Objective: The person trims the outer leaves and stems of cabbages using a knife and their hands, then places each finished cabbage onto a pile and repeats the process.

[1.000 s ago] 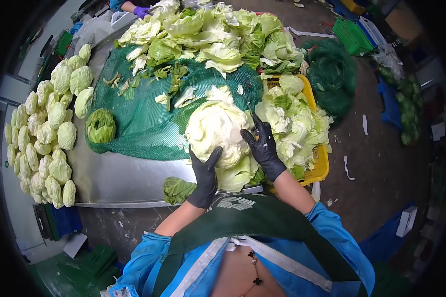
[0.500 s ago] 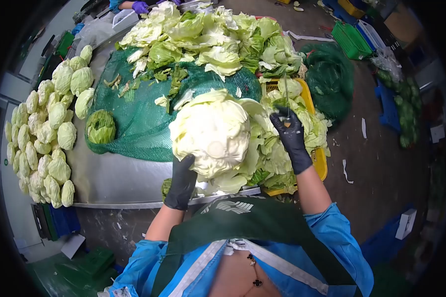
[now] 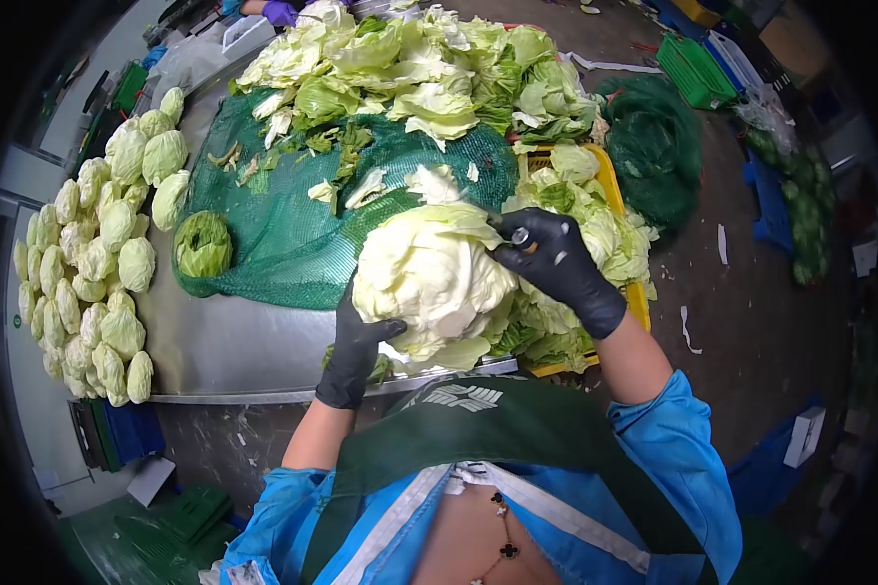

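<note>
A large pale cabbage (image 3: 429, 278) is held up over the near edge of the table, in front of my apron. My left hand (image 3: 353, 346), in a black glove, grips its lower left side, with the thumb across the front. My right hand (image 3: 563, 268), also gloved, is closed around a knife, whose round handle end (image 3: 520, 236) pokes out of the fist. Its fingers touch the leaves at the cabbage's upper right. The blade is hidden. Loose outer leaves (image 3: 580, 234) lie in a yellow crate (image 3: 637, 307) just under and beyond my right hand.
Trimmed cabbages (image 3: 117, 224) are stacked along the left of the metal table (image 3: 234, 351). A green mesh sack (image 3: 283, 234) spreads across the middle, with one greener head (image 3: 203, 244) at its corner. Leaves (image 3: 390, 68) heap up at the back, near another person's purple-gloved hand (image 3: 280, 13).
My right hand has moved left from beside the cabbage onto its upper right leaves. The cabbage has turned, so its round cut stem no longer faces me. The upright blade has dropped from sight.
</note>
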Motion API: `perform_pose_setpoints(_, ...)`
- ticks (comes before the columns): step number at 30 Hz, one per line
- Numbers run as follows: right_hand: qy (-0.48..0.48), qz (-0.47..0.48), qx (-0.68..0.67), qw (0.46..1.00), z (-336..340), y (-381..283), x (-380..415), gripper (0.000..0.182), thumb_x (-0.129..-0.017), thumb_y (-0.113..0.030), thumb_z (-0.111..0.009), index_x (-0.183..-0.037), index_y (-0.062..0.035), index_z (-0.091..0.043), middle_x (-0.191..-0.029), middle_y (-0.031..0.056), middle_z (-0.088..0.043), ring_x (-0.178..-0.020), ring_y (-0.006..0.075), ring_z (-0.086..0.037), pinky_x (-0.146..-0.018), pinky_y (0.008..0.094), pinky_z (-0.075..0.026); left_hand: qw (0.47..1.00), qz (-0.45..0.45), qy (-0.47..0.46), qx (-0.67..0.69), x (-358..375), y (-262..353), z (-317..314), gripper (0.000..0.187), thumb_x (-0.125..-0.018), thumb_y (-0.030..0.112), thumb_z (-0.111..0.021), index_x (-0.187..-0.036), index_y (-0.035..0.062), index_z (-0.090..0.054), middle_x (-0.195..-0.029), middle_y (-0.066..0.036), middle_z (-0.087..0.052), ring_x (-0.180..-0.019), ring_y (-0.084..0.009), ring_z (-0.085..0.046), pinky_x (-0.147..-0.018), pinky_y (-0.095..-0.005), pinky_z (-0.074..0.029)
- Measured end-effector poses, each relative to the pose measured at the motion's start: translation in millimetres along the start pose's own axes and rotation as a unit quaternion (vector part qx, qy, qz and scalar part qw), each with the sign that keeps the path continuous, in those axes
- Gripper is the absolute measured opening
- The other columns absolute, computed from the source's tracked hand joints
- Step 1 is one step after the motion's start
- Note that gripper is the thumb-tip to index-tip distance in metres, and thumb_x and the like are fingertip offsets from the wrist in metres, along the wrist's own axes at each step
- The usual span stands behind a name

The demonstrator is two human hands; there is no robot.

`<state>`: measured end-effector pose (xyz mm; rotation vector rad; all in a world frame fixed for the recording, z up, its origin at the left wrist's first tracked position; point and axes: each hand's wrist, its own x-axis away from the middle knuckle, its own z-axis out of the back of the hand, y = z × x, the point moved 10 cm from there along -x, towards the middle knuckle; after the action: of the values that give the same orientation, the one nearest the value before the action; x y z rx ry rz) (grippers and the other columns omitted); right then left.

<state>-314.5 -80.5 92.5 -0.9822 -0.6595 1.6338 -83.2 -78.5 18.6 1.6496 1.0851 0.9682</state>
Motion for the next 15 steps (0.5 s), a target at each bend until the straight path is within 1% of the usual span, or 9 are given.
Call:
perform_pose_setpoints(2,-0.060,-0.141,-0.166,0.974,1,24,0,0.034,-0.070,-0.017,-0.076,-0.099,-0.0035,-0.064,-0.080,0.0047,-0.064,-0.071,0.0133,-0.061,-0.064,0.0274,-0.050,0.998,0.029,-0.035,0.041,-1,-15,8,0.086,-0.055,0.014,-0.072,-0.131,-0.0018,-0.035,-0.123,-0.012,-0.051,-0.112,-0.0247,-0.052,-0.095,-0.0365,-0.042)
perform_pose_setpoints(4,-0.069,-0.202,-0.248,0.945,10,52,4,0.035,-0.069,-0.016,-0.077,-0.097,-0.0011,-0.063,-0.074,0.0031,-0.061,-0.062,0.0104,-0.058,-0.057,0.0242,-0.048,0.993,0.054,-0.070,0.078,1,-24,10,0.089,-0.055,0.016,-0.073,-0.132,-0.0019,-0.033,-0.126,-0.013,-0.049,-0.114,-0.0244,-0.050,-0.097,-0.0368,-0.041)
perform_pose_setpoints(6,-0.081,-0.236,-0.286,0.925,17,53,11,0.033,-0.071,-0.016,-0.075,-0.095,0.0009,-0.061,-0.069,0.0026,-0.059,-0.055,0.0080,-0.054,-0.052,0.0220,-0.044,0.971,0.121,-0.080,0.189,12,-38,11,0.088,-0.057,0.020,-0.070,-0.134,-0.0008,-0.032,-0.129,-0.014,-0.046,-0.118,-0.0262,-0.047,-0.100,-0.0393,-0.038)
perform_pose_setpoints(7,-0.083,-0.255,-0.265,0.926,17,66,14,0.031,-0.070,-0.015,-0.075,-0.094,-0.0002,-0.062,-0.069,0.0022,-0.059,-0.055,0.0090,-0.054,-0.051,0.0236,-0.045,0.967,0.077,-0.123,0.211,14,-29,0,0.076,-0.069,0.026,-0.060,-0.135,0.0029,-0.032,-0.132,-0.015,-0.043,-0.121,-0.0287,-0.044,-0.102,-0.0416,-0.036)
perform_pose_setpoints(8,-0.084,-0.276,-0.243,0.926,15,86,20,0.029,-0.070,-0.014,-0.074,-0.093,-0.0013,-0.062,-0.068,0.0018,-0.058,-0.056,0.0101,-0.055,-0.051,0.0252,-0.045,0.968,0.077,-0.120,0.209,15,-31,-5,0.076,-0.069,0.026,-0.060,-0.135,0.0029,-0.032,-0.132,-0.015,-0.043,-0.121,-0.0287,-0.044,-0.102,-0.0416,-0.036)
perform_pose_setpoints(9,-0.085,-0.275,-0.245,0.926,9,111,24,0.029,-0.070,-0.014,-0.074,-0.093,-0.0013,-0.062,-0.068,0.0018,-0.058,-0.056,0.0101,-0.055,-0.051,0.0252,-0.045,0.940,0.127,-0.114,0.294,18,-39,-15,0.072,-0.074,0.033,-0.055,-0.136,0.0050,-0.032,-0.133,-0.015,-0.042,-0.122,-0.0288,-0.042,-0.103,-0.0418,-0.035)
perform_pose_setpoints(11,0.000,-0.190,-0.110,0.976,22,145,20,0.028,-0.068,-0.013,-0.074,-0.092,-0.0041,-0.062,-0.066,0.0030,-0.059,-0.057,0.0173,-0.057,-0.055,0.0310,-0.047,0.887,0.185,-0.111,0.409,18,-49,-34,0.069,-0.080,0.042,-0.049,-0.137,0.0073,-0.030,-0.135,-0.014,-0.040,-0.125,-0.0289,-0.040,-0.104,-0.0423,-0.033)
perform_pose_setpoints(12,0.034,-0.185,0.158,0.969,39,129,20,0.039,-0.067,-0.013,-0.075,-0.103,-0.0051,-0.059,-0.078,0.0072,-0.062,-0.066,0.0240,-0.060,-0.062,0.0357,-0.049,0.879,0.182,-0.112,0.427,15,-49,-40,0.070,-0.081,0.043,-0.049,-0.138,0.0075,-0.030,-0.136,-0.014,-0.039,-0.125,-0.0290,-0.039,-0.104,-0.0426,-0.033)
perform_pose_setpoints(15,0.148,0.035,0.163,0.975,41,38,20,0.063,-0.067,-0.019,-0.078,-0.121,-0.0051,-0.049,-0.104,0.0131,-0.058,-0.079,0.0244,-0.060,-0.066,0.0355,-0.050,0.865,0.153,-0.102,0.466,4,-47,-53,0.073,-0.081,0.048,-0.048,-0.139,0.0082,-0.027,-0.138,-0.014,-0.036,-0.127,-0.0291,-0.037,-0.105,-0.0435,-0.031)
